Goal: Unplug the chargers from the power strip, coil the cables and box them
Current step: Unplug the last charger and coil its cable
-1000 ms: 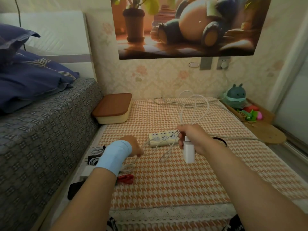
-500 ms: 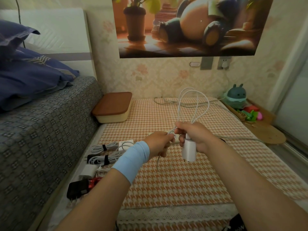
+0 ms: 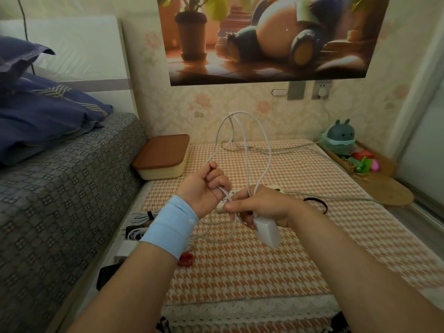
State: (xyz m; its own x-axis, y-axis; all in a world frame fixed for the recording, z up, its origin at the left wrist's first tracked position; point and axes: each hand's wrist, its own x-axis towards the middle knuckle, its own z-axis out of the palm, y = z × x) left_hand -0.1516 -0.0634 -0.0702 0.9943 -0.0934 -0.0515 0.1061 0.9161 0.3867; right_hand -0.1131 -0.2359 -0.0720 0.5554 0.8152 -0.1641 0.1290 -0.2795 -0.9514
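My right hand (image 3: pixel 262 206) grips a white charger (image 3: pixel 268 230) together with the gathered loops of its white cable (image 3: pixel 247 140), which arch upward above both hands. My left hand (image 3: pixel 204 188), with a light blue wristband, is closed around the same cable strands just left of the right hand. The cream power strip (image 3: pixel 276 188) lies on the checked cloth behind the hands, mostly hidden by them. The cream box with a brown lid (image 3: pixel 162 156) sits at the back left, closed.
Several coiled cables and chargers (image 3: pixel 140 217), white, black and red, lie along the left edge beside the grey patterned bed (image 3: pixel 60 188). The strip's grey cord (image 3: pixel 348 199) runs off right. A teal toy (image 3: pixel 341 138) and small items stand at the right.
My left hand has come up from the cables at the left and taken hold of the cable next to my right hand. The loops stand taller now.
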